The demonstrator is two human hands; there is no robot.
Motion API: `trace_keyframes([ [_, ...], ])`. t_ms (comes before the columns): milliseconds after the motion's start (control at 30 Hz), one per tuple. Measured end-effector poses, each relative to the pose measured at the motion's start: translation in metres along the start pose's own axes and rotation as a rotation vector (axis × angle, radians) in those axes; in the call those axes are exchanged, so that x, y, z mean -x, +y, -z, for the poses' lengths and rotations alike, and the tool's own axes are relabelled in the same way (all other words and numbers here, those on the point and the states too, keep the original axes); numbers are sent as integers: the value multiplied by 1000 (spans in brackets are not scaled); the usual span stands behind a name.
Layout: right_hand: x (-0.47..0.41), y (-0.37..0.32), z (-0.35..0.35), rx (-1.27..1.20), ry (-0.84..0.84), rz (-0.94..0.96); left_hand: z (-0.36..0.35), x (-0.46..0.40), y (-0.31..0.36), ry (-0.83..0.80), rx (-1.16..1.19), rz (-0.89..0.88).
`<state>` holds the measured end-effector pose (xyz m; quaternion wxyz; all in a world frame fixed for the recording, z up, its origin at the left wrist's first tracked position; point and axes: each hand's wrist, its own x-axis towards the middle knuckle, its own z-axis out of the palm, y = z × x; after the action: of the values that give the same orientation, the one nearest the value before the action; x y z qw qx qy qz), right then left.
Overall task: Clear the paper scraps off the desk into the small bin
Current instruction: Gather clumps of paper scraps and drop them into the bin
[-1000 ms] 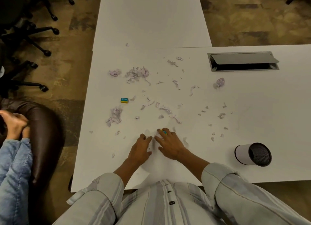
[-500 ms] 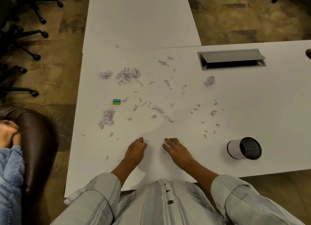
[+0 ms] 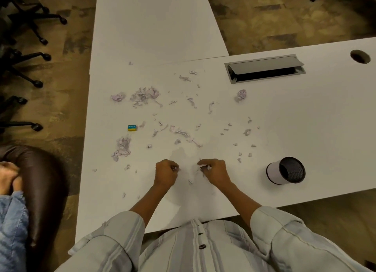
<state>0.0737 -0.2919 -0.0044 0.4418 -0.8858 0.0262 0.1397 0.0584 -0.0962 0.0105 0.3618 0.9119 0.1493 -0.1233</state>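
Pale lilac paper scraps [image 3: 145, 95] lie scattered over the white desk [image 3: 305, 119], with clumps at the far left, a heap [image 3: 122, 148] at mid left and a crumpled ball [image 3: 241, 95] near the cable hatch. My left hand [image 3: 165, 173] and my right hand [image 3: 213, 171] rest on the desk near its front edge, a short gap between them. Both have curled fingers pinching small scraps. The small bin [image 3: 285, 170], white with a black mesh inside, lies on its side to the right of my right hand, mouth facing right.
A blue and yellow eraser [image 3: 132, 127] sits among the scraps at the left. A grey cable hatch [image 3: 264, 68] stands open at the back, with a round grommet hole [image 3: 360, 56] beyond. Another person's hand [image 3: 8, 177] and a brown chair [image 3: 40, 180] are at the left. Office chairs [image 3: 22, 54] stand behind.
My hands were flat and together on the desk; they have drawn apart and back toward me, and their fingers have curled onto scraps. The camera has shifted left.
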Motion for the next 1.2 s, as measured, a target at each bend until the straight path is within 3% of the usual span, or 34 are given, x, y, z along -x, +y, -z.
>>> trace_keyframes([
  [133,8,3,39,-284,132,-145,-11,-2,39,-35,-3,-105],
  [267,18,16,93,-373,250,-209,-29,0,90,-85,50,-212],
  [533,46,58,196,-261,525,-292,-88,17,209,-282,130,-402],
  [833,63,96,228,-35,502,-383,-153,40,274,-485,124,-396],
  [1200,67,96,244,-62,475,-446,-148,28,272,-660,82,-339],
])
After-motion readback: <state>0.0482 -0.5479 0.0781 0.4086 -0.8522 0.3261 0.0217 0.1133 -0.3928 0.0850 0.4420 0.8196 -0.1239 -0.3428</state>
